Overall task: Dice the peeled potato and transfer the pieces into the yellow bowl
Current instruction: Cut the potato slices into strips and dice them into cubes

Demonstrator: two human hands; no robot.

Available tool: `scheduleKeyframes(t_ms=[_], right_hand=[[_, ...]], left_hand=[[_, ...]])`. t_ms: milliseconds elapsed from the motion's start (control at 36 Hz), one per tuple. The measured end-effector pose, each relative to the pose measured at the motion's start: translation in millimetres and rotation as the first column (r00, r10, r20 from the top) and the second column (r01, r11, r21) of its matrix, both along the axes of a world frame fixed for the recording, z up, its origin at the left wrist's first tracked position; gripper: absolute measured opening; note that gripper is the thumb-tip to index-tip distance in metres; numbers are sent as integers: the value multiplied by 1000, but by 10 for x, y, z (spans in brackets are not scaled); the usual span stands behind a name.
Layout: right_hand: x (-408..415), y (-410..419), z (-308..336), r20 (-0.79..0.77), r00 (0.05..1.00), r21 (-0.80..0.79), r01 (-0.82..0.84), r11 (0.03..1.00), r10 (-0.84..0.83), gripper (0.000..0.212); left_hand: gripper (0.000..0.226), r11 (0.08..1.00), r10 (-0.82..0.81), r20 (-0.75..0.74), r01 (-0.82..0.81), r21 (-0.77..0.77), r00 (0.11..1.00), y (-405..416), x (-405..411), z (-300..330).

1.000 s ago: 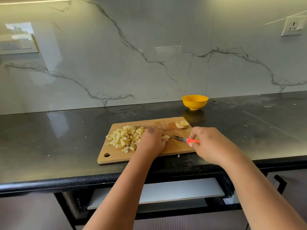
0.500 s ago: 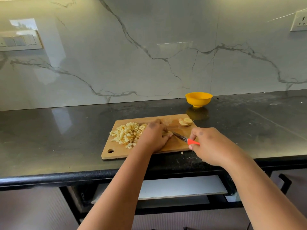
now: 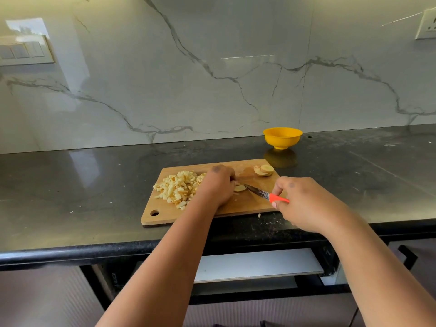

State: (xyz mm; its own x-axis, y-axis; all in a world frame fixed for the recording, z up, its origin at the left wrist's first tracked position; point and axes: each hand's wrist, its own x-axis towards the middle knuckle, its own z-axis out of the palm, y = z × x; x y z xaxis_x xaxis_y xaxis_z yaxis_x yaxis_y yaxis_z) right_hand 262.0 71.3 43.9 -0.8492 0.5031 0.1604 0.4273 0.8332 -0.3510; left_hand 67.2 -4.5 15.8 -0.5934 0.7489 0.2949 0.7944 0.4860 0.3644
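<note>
**Wooden board, potato half diced**

Wooden cutting board point(image 3: 250, 201) lies near the front edge of the dark tabletop point(image 3: 70, 185), its hanging hole at the near left corner. On its left part sits a loose heap of diced potato point(image 3: 175, 187). The left hand point(image 3: 218, 185) rests on the board just right of that heap, fingers curled down over a potato slice point(image 3: 240, 188), holding it against the wood. The right hand point(image 3: 304, 204) is closed round the orange handle of a small knife point(image 3: 262, 193); the blade points left, and its tip sits right beside the held slice. Whether the edge is touching the slice, I cannot tell from where I stand. At the far right corner of the board lie a few uncut potato rounds point(image 3: 264, 170), overlapping one another. The yellow bowl point(image 3: 282, 137) stands on the tabletop beyond that corner, close to the marble wall point(image 3: 212, 67), well apart from both hands. A small scrap lies on the tabletop by the board's near edge.
</note>
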Motion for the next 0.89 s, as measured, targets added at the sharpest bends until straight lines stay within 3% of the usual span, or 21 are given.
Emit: scheduleKeyframes(t_ms=[222, 500, 889], right_hand=[[2, 38, -14, -6, 1000, 15, -4, 1000, 4, 6], [-41, 54, -48, -27, 1000, 37, 1, 999, 0, 7], [-181, 10, -201, -52, 998, 126, 48, 991, -41, 15]], left_hand=[[11, 1000, -17, 16, 17, 23, 1000, -3, -23, 53], [51, 999, -26, -45, 25, -24, 999, -98, 19, 1], [36, 1000, 0, 45, -1, 15, 999, -158, 91, -6]])
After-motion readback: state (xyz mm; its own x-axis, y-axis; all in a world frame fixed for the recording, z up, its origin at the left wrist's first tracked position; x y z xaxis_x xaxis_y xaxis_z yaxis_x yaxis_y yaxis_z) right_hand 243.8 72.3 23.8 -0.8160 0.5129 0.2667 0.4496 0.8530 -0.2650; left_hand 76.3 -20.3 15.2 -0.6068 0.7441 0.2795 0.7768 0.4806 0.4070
